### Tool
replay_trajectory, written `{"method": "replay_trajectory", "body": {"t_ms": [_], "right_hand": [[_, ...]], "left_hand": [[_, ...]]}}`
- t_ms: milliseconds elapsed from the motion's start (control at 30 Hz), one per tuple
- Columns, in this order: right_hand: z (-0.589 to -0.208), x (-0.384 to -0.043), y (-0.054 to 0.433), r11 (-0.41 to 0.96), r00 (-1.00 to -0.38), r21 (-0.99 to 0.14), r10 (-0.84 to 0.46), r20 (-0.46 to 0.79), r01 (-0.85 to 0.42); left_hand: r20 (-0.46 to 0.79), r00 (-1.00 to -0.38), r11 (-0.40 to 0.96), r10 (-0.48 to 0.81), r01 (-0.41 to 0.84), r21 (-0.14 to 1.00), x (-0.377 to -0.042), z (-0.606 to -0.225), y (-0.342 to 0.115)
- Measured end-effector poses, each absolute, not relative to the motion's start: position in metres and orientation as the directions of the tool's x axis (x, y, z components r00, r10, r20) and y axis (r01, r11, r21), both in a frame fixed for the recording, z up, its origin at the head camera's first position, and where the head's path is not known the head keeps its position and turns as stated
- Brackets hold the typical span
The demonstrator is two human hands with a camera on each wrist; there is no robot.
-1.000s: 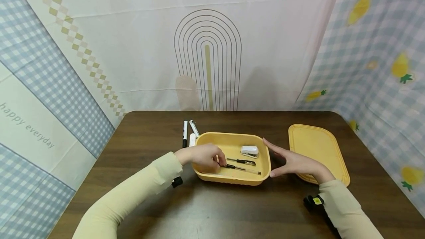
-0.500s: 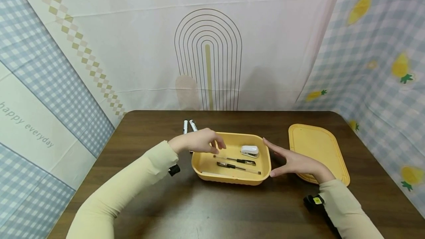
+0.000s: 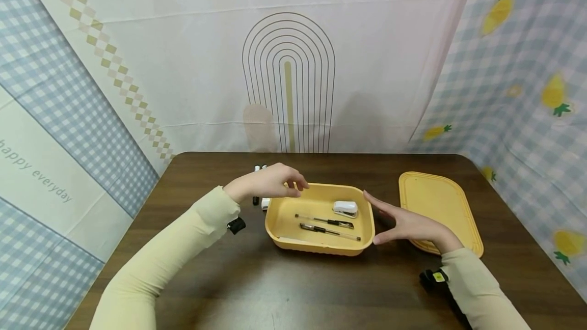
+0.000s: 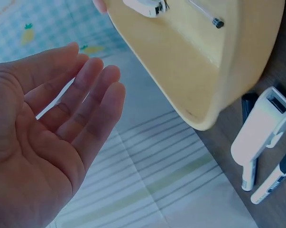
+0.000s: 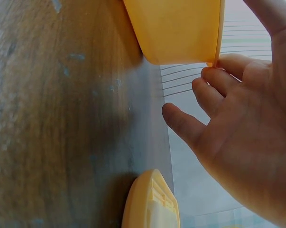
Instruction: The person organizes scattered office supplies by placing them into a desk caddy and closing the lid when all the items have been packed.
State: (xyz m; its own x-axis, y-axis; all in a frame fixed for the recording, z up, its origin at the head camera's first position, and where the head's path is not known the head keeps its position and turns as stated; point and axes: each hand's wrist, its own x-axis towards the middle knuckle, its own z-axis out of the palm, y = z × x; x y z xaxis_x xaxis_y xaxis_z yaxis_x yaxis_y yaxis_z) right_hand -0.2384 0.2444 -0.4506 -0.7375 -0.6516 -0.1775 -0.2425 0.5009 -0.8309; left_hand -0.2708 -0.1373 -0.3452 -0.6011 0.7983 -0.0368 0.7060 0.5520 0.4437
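A yellow plastic box [image 3: 316, 249] stands on the table. In it lie a white mini stapler [image 3: 345, 208] and two black-and-clear pens, one black-gripped pen [image 3: 316, 228] nearer the front and another pen [image 3: 340, 223] behind it. My left hand [image 3: 272, 182] hovers above the box's back left corner, holding nothing; the left wrist view shows its palm, fingers loosely bent. At the box's right end my right hand [image 3: 408, 224] spreads its thumb and fingers against the rim. Past the left end sits a white plastic piece [image 4: 256, 126] with a dark slot.
Two white-and-black markers, one marker [image 4: 273, 183] nearest the white piece, lie behind and left of the box, partly hidden by my left hand in the head view. A yellow lid [image 3: 437, 208] rests on the table's right side. Patterned cloth [image 3: 206, 65] hangs behind the table.
My left hand has let go of the front pen, leaving it in the box, then risen back and left over the rim. My right hand has stayed at the box's right end.
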Motion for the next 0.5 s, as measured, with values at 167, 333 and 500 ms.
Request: {"method": "replay_trajectory", "body": {"t_ms": [167,333,500], "right_hand": [[-0.451,-0.239,0.244,0.502,-0.736,-0.831,-0.652,-0.182,-0.240],[-0.453,-0.240,0.244,0.509,-0.733,-0.822,-0.657,-0.178,-0.256],[-0.453,-0.240,0.244,0.509,-0.737,-0.822,-0.653,-0.175,-0.256]], "left_hand": [[-0.007,-0.658,0.588,0.753,0.667,0.457,-0.280,-0.348,-0.149],[0.027,-0.745,0.630,0.667,0.582,0.513,-0.288,-0.347,-0.165],[0.081,-0.806,0.645,0.586,0.524,0.556,-0.293,-0.341,-0.180]]}}
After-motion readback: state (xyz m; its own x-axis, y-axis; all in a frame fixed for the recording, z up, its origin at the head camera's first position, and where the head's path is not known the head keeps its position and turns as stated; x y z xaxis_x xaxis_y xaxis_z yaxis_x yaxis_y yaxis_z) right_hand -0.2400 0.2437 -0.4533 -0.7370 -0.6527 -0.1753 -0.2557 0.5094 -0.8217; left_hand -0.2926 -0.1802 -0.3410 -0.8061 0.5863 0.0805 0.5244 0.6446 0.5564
